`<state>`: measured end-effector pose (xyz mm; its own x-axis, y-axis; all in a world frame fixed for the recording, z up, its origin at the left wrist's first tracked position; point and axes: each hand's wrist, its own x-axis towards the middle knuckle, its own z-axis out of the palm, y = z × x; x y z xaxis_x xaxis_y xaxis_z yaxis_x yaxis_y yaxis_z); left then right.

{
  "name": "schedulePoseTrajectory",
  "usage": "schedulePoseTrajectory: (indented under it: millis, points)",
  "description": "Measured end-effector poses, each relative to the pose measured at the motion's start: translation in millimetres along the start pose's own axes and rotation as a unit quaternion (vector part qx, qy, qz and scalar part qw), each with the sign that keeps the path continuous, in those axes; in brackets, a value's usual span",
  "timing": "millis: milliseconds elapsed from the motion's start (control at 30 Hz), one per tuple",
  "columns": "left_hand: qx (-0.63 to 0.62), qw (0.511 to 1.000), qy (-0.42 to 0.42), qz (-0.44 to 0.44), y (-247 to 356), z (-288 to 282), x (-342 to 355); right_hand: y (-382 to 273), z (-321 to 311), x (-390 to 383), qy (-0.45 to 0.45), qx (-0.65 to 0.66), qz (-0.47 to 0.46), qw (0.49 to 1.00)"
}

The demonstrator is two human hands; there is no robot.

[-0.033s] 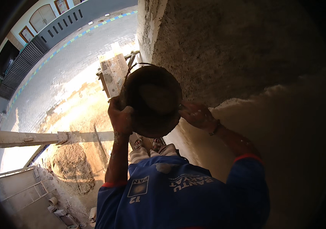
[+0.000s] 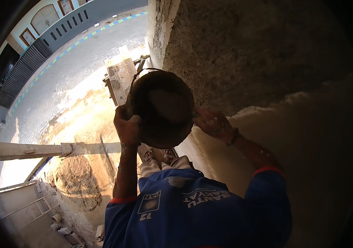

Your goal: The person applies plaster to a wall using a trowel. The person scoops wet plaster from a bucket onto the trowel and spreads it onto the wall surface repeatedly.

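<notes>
A dark round bucket [image 2: 162, 110] hangs in front of me, tipped so its open mouth faces me. Its inside is shadowed, with a paler patch at the bottom that I cannot identify. My left hand [image 2: 127, 129] is closed on the bucket's left side, thumb over the rim. At the opposite side, my right hand [image 2: 214, 125] pinches the rim with bent fingers. A thin wire handle [image 2: 135, 75] arches up at the bucket's upper left.
A rough wall [image 2: 242, 53] rises on the right, with a smoother, paler plaster area [image 2: 275, 136] lower down. Scaffold planks [image 2: 122, 80] lie beyond the bucket. My sandalled feet [image 2: 168, 156] stand on a narrow board. Below left are a sand heap [image 2: 75, 182] and a long beam [image 2: 23, 151].
The bucket has shifted slightly left, and my left hand has moved with it. Both hands keep their hold.
</notes>
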<state>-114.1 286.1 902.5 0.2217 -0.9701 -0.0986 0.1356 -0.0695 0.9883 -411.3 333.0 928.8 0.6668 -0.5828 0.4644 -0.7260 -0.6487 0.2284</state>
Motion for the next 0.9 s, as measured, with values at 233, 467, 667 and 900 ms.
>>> schedulePoseTrajectory:
  millis: [233,467,667,900]
  points:
    - [0.017,0.996,0.09,0.014,-28.3,-52.4,13.1,11.1,-55.2,86.9,-0.156,0.3,0.175,0.925]
    - [0.036,0.985,0.171,0.005,-43.3,-104.1,7.5,42.5,-87.7,121.0,-0.184,0.481,0.212,0.831]
    - [0.062,0.981,0.185,-0.02,-60.9,-117.5,-0.4,146.6,-8.2,58.8,-0.234,0.485,0.554,0.635]
    - [0.055,0.988,0.135,-0.054,-59.9,-102.8,-8.4,248.4,-138.7,16.2,0.028,0.015,0.454,0.891]
